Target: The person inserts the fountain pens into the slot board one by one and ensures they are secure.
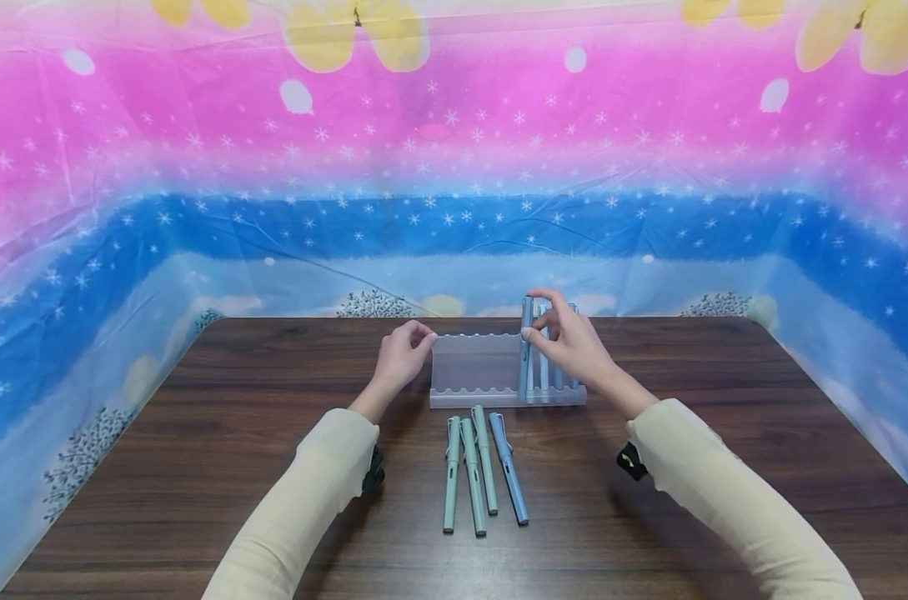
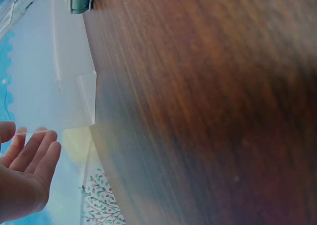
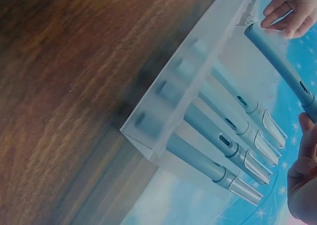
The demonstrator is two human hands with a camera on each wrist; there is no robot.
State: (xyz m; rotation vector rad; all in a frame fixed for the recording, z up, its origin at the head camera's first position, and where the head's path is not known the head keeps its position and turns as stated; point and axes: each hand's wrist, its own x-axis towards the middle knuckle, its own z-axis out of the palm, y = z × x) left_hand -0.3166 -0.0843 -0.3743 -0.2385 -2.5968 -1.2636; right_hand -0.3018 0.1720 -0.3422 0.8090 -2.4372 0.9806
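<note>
- Looks to me like the racking step: the right hand (image 1: 574,346) has a blue pen (image 1: 526,358) pinched near its top between thumb and fingers, pretty much upright at the front of the see-through rack (image 1: 474,362)
- From the right wrist view I'd guess its lower end isn't seated in a notch, but I can't tell for sure
- Left hand (image 1: 406,357) has thumb and bent fingers closed lightly on the rack's upper left corner, I reckon to steady it
- Next move, imo: line that lower end up with the notch beside the four racked pens (image 3: 227,140), lower it, lean it back, let go
- Watch the fingers there, those racked pens are right beside the right hand and easy to knock
- Three green pens (image 1: 451,475) and another blue pen (image 1: 510,471) lie on the bench (image 1: 611,550) just in front of the rack, so I'd keep the sleeves (image 1: 281,508) off them
- Behind it all hangs a printed cloth (image 1: 454,167), well out of the way
</note>
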